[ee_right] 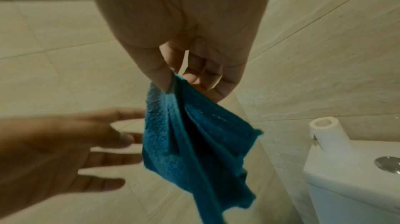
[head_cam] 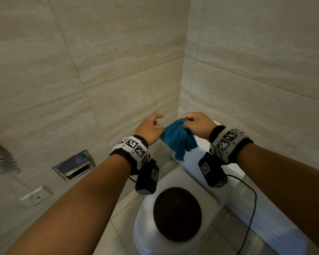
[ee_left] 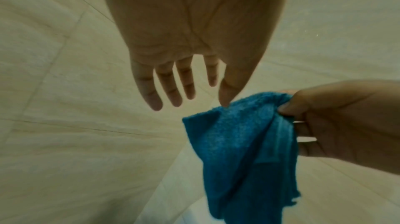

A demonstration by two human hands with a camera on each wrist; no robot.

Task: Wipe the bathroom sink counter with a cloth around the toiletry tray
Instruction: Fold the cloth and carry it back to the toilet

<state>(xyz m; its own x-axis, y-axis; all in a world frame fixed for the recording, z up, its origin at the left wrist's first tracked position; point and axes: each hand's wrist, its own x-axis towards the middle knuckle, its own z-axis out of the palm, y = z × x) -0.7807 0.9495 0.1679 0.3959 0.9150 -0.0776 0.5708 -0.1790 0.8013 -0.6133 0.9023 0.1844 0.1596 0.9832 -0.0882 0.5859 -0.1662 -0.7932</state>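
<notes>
Blue cloth [head_cam: 179,138] pinched in right hand [head_cam: 197,126], dangling; left hand [head_cam: 149,128] spread, holding nothing. Below: white toilet [head_cam: 145,223], cistern [ee_right: 346,185], paper roll [ee_right: 324,130]. Beige tiled walls [head_cam: 118,52].

Support surfaces: tiled floor [head_cam: 122,234], pale large-format tiles with visible grout lines. Standing on it, a white toilet [head_cam: 147,234] with a dark round lid [head_cam: 177,214], set in the corner. Behind it, the white cistern [ee_right: 346,191]; on its top, a chrome flush button [ee_right: 388,165] and, near the back, a white toilet-paper roll [ee_right: 324,129], partly upright.
</notes>
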